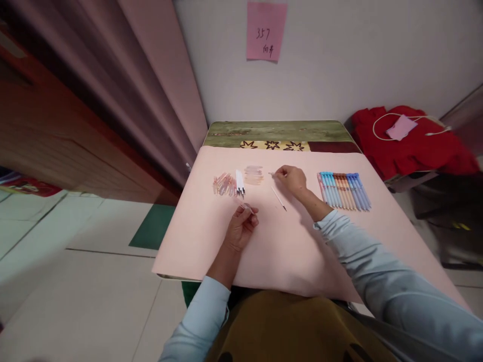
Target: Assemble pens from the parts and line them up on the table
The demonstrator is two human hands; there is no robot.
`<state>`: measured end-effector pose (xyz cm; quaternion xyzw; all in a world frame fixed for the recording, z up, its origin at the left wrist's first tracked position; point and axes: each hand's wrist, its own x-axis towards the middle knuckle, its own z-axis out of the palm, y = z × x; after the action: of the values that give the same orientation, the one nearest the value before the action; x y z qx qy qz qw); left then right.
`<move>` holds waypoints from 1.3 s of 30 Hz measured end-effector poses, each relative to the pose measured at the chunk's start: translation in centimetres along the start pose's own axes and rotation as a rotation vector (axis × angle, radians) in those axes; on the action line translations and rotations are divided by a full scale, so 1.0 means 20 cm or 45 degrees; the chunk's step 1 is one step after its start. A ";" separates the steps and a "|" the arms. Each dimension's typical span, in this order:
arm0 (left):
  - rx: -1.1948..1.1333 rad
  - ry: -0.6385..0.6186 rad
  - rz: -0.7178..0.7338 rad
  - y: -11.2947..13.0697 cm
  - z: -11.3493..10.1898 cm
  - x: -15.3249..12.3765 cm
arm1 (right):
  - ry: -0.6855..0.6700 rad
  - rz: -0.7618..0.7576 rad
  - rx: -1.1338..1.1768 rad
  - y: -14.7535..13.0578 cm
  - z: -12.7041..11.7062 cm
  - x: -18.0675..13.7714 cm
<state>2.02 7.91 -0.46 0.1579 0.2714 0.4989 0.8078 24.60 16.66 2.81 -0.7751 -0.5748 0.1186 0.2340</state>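
Note:
My left hand (pixel 241 226) is closed around a small clear pen part held just above the pink table cover (pixel 287 256). Farther back, my right hand (pixel 291 179) pinches a tiny pale piece near a pile of clear caps (pixel 253 174). A single white refill (pixel 278 198) lies on the cover between my hands. To the left are a heap of clear pink pen barrels (pixel 224 184) and a small bundle of white refills (pixel 239 182). A row of several assembled blue and orange pens (pixel 344 190) lies to the right of my right hand.
A green and yellow patterned table edge (pixel 277 134) shows behind the pink cover. Red cloth with a white cable and a pink slip (pixel 409 138) lies at the right. A pink note (pixel 266 31) hangs on the wall. Curtain and tiled floor are at the left.

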 end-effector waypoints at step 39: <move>0.031 -0.012 -0.001 0.00 0.02 0.01 | -0.274 -0.245 0.059 0.22 -0.03 -0.03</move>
<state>2.32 8.09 -0.15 0.1700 0.2735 0.4944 0.8074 28.36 14.85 0.99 -0.6936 -0.6653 0.1911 0.1991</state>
